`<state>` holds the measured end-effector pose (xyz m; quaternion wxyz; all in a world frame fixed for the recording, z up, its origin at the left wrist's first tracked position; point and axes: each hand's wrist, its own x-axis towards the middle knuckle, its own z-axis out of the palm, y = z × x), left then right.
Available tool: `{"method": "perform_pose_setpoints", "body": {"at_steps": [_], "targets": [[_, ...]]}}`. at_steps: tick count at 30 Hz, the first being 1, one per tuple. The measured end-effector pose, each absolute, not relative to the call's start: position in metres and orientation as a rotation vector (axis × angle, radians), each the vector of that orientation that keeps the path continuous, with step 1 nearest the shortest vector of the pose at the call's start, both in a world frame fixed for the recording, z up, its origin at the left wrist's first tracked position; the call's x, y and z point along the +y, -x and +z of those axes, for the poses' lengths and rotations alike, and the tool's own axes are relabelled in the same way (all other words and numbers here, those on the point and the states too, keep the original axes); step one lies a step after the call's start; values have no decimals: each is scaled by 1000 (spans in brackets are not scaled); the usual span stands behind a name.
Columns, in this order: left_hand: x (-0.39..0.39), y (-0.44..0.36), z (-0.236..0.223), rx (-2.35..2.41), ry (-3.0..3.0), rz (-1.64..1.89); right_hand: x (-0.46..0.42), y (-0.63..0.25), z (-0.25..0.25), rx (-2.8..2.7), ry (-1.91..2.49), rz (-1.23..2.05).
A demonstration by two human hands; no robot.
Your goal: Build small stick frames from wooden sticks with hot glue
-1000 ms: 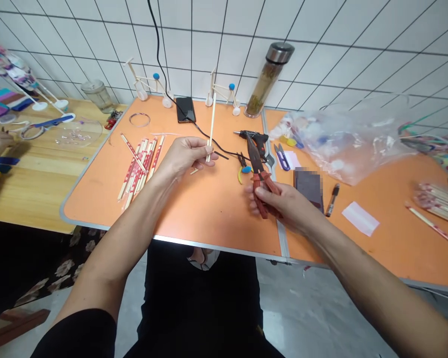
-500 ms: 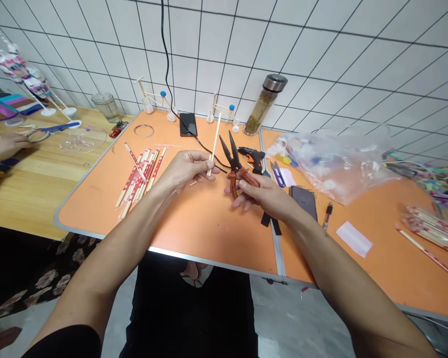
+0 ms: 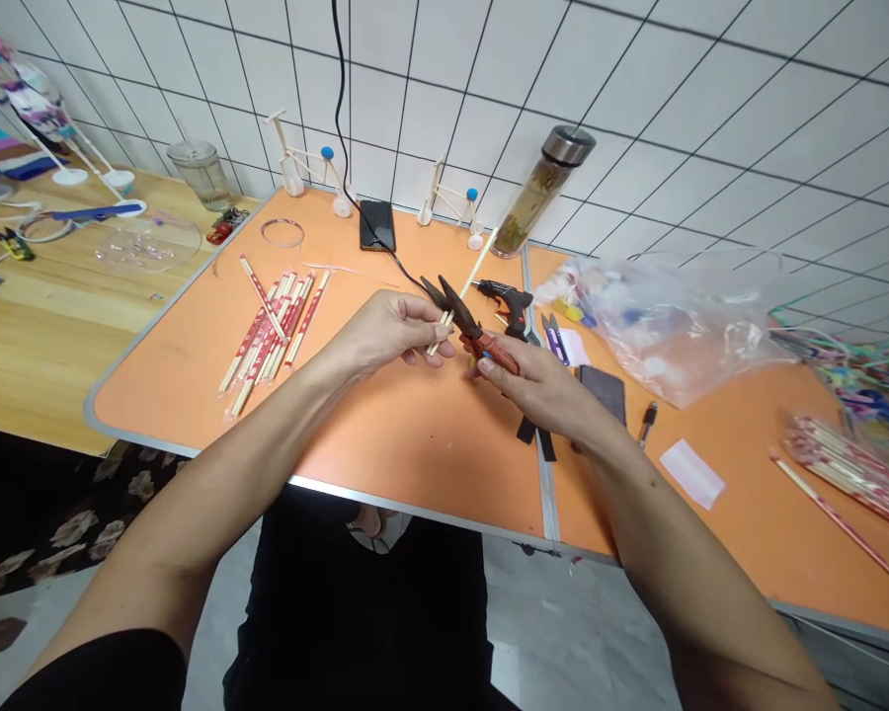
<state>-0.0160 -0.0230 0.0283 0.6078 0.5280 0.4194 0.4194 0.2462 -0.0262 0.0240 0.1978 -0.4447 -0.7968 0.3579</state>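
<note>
My left hand (image 3: 389,331) pinches a thin wooden stick (image 3: 468,288), which slants up and to the right from my fingertips. My right hand (image 3: 529,383) grips long-nose pliers with red handles (image 3: 489,348). Their dark steel jaws (image 3: 443,296) reach left to the stick, right beside or touching it near my left fingertips. My fingers hide most of the handles. The hands are almost touching each other, over the orange folding table (image 3: 415,464).
A pile of red-and-white wrapped chopsticks (image 3: 267,336) lies left of my hands. Behind them are a hot glue gun (image 3: 505,304), a phone (image 3: 376,225), a black cable (image 3: 385,247), small stick models (image 3: 448,195) and a glass tumbler (image 3: 544,193). A plastic bag (image 3: 659,331) lies to the right.
The pliers have swung left and lower, their jaws now at the stick. The stick leans further right. My hands have come closer together.
</note>
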Motion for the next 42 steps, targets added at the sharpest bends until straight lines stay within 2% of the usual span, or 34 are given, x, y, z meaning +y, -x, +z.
{"method": "perform_pose_setpoints", "body": {"at_steps": [6,19,42], "targets": [[-22,11,28,1006,-1239,928,-23,-245,20,-2203,1237,1111],[-19,3,21,1097,-1204,924,-15,-250,14,-2310,1321,926],[-17,3,14,1065,-1189,924,-13,-246,13,-2338,1435,827]]}}
